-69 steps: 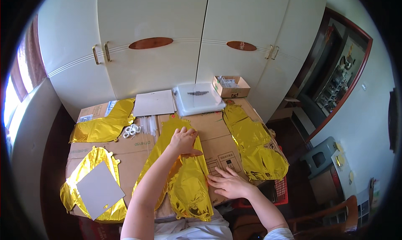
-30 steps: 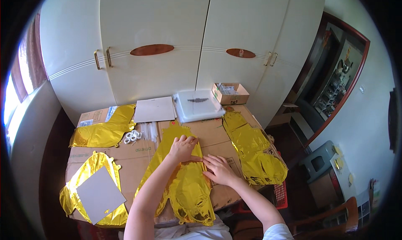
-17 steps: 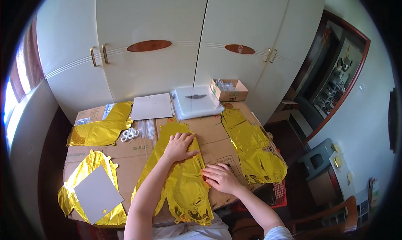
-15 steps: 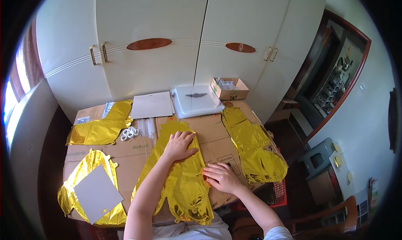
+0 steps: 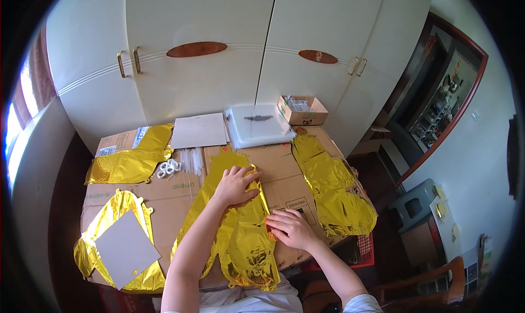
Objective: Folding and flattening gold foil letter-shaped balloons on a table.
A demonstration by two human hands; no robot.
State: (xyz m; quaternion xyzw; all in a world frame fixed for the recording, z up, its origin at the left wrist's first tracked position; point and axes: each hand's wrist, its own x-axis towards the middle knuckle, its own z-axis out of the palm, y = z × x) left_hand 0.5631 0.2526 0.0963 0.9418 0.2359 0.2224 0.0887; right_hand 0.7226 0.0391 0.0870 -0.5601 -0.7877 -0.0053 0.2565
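A flat gold foil balloon (image 5: 246,247) lies in front of me, its lower end near the table's front edge. My left hand (image 5: 236,186) rests on its upper part, fingers spread, fingertips close to the foil's right edge. Lower down, my right hand (image 5: 293,229) touches that same right edge with its fingers stretched out and slightly bent. The foil mirrors an orange tint at those fingertips. Both hands look open; what lies under the right fingertips is hidden. Along the right edge, beside the left hand, the foil stands up in a narrow shiny ridge.
Cardboard (image 5: 164,203) covers the table. More gold foil balloons lie at the right (image 5: 333,187), far left (image 5: 128,162) and near left, the last under a grey card (image 5: 127,250). Behind are white ribbon rolls (image 5: 168,168), clear straws (image 5: 191,161), a plastic bag stack (image 5: 257,128) and a small box (image 5: 303,116).
The view has shifted slightly. My right hand's fingers have straightened a little at the foil's edge; the left hand stays on the balloon. Nothing else has visibly moved.
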